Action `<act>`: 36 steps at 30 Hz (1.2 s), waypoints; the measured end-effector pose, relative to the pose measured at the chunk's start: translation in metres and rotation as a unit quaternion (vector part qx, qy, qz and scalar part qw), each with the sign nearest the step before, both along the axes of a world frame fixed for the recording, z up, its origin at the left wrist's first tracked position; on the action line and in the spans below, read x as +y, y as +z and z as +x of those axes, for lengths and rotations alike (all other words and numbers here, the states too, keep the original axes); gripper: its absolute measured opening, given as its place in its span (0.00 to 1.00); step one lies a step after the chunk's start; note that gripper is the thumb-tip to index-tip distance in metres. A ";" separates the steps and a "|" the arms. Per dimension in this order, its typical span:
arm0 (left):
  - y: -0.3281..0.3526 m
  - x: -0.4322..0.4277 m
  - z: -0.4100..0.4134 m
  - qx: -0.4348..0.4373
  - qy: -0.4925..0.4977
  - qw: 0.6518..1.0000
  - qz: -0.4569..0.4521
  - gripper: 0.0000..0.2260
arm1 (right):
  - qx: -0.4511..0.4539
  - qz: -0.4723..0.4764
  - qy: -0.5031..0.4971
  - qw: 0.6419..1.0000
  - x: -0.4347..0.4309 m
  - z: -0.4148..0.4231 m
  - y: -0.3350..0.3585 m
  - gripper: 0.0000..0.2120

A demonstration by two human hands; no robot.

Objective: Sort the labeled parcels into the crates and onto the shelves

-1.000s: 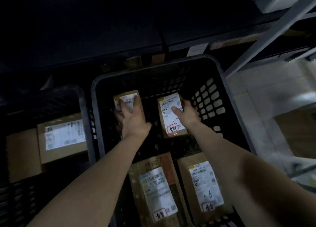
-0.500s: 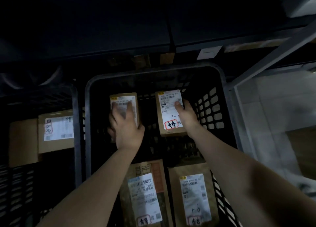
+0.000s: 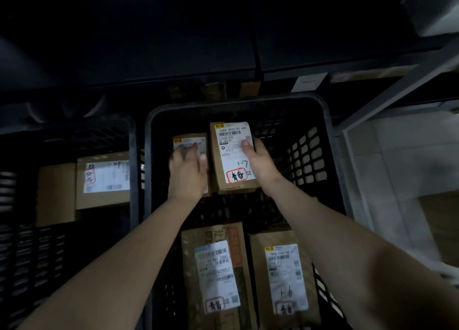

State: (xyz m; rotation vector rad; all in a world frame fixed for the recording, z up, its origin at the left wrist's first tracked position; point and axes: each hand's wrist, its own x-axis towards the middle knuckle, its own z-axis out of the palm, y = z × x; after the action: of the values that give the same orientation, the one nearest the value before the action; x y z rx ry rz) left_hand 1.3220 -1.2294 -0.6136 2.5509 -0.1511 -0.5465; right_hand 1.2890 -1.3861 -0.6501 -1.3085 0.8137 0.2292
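Note:
Both hands reach into a black plastic crate (image 3: 330, 131) under a dark shelf. My right hand (image 3: 258, 164) grips the right side of a small brown parcel (image 3: 232, 155) with a white label and a red-circled mark, thumb on the label. My left hand (image 3: 187, 173) lies over a second small labeled parcel (image 3: 190, 142), fingers wrapped on it; most of that box is hidden. The two parcels are side by side, the right one higher and closer. Two larger labeled parcels (image 3: 218, 275) (image 3: 285, 277) lie at the crate's near end.
A second black crate (image 3: 133, 160) on the left holds a labeled brown box (image 3: 104, 180) and a plain one. A dark shelf board spans above. A grey metal shelf post (image 3: 397, 91) runs diagonally at the right, with pale floor tiles beyond.
Both small parcels have come closer together and risen toward me; the right one now sits higher and larger in view. My grips on them are unchanged.

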 end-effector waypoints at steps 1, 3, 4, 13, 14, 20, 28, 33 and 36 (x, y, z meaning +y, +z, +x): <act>0.005 0.003 0.000 0.008 -0.006 1.000 -0.011 0.22 | -0.004 0.001 -0.004 1.000 0.003 -0.001 0.004 0.21; 0.004 0.008 -0.001 0.043 -0.006 0.998 -0.055 0.26 | -0.017 0.008 -0.018 1.000 0.008 -0.006 0.011 0.21; 0.005 0.008 -0.002 0.080 0.000 0.992 -0.093 0.30 | -0.024 0.017 -0.027 0.999 0.010 -0.009 0.014 0.21; 0.013 0.002 -0.017 0.235 0.127 0.896 -0.354 0.36 | 0.020 0.009 0.011 1.000 0.007 -0.032 0.031 0.19; 0.013 0.003 -0.018 0.215 0.130 0.899 -0.358 0.36 | 0.052 -0.017 0.019 0.998 0.004 -0.037 0.025 0.21; 0.008 0.010 -0.001 0.067 0.178 0.942 -0.278 0.32 | 0.215 -0.266 0.354 0.871 -0.012 -0.092 -0.003 0.17; 0.012 0.007 -0.010 -0.148 -0.020 0.989 0.021 0.37 | 0.207 -0.292 0.337 0.871 -0.006 -0.104 -0.016 0.19; 0.009 0.012 -0.011 -0.155 -0.443 0.862 0.193 0.18 | 0.213 -0.303 0.382 0.847 -0.011 -0.108 -0.017 0.22; 0.007 0.012 -0.012 -0.144 -0.443 0.840 0.278 0.20 | 0.221 -0.279 0.441 0.824 -0.013 -0.114 -0.015 0.27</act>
State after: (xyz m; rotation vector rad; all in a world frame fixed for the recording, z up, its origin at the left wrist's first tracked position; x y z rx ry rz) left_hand 1.3101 -1.2176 -0.6063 3.0037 -1.5405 -0.5697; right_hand 1.1751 -1.3993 -0.6653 -2.1927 0.6088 1.1360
